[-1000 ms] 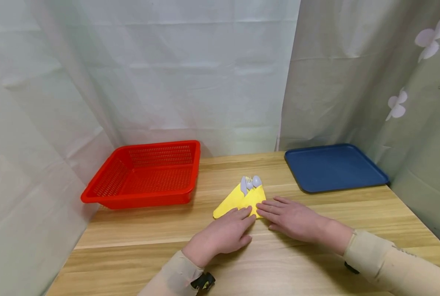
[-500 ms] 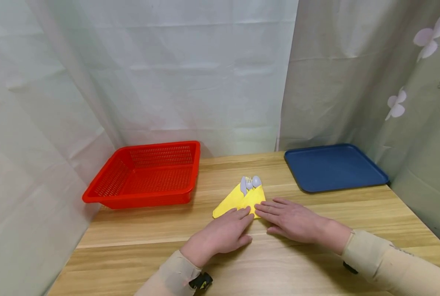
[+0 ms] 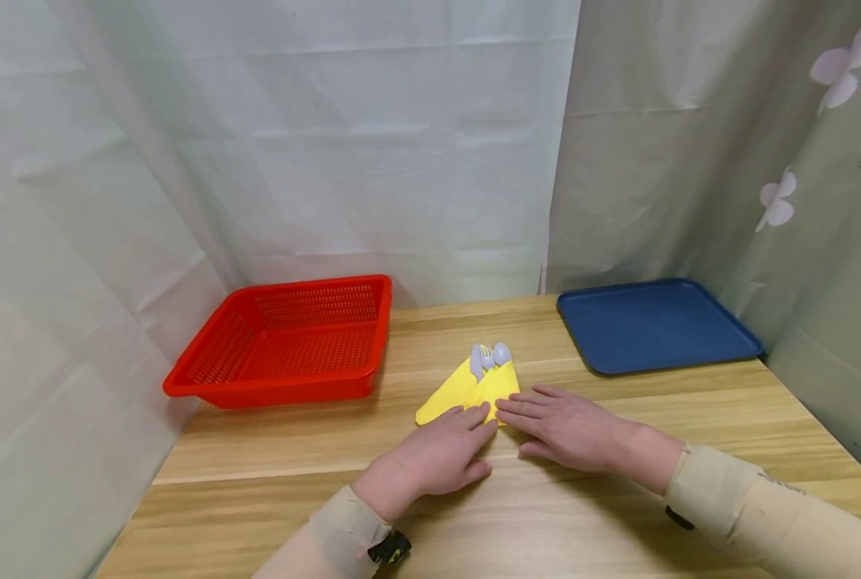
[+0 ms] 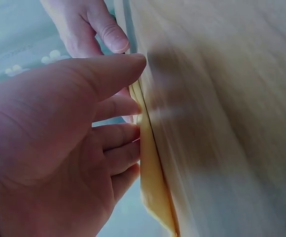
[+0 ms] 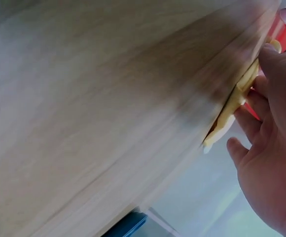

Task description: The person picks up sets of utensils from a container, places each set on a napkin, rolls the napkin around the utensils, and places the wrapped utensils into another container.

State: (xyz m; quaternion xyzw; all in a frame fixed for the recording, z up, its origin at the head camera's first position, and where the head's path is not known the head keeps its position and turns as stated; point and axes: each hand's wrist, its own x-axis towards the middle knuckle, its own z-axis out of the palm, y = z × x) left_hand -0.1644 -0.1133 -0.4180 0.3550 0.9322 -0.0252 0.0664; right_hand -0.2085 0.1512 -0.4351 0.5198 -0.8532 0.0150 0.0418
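A yellow napkin (image 3: 448, 399) lies folded into a pocket on the wooden table. Out of its far end stick the pale tops of a knife (image 3: 476, 364), a fork (image 3: 486, 360) and a spoon (image 3: 502, 354); their lower parts are hidden inside. My left hand (image 3: 433, 455) rests its extended fingers on the napkin's near edge. From the right, the fingertips of my right hand (image 3: 573, 428) touch the near right corner, fingers straight. Both wrist views show the napkin edge-on, flat against the table, with the fingers on it.
A red perforated basket (image 3: 314, 350) stands at the back left of the table (image 3: 531, 531). Toward the back right lies a flat blue tray (image 3: 654, 326). Pale curtains (image 3: 372, 145) hang behind and at both sides.
Both hands stay on the napkin; the right hand has slid very slightly left along it. Napkin and cutlery look the same.
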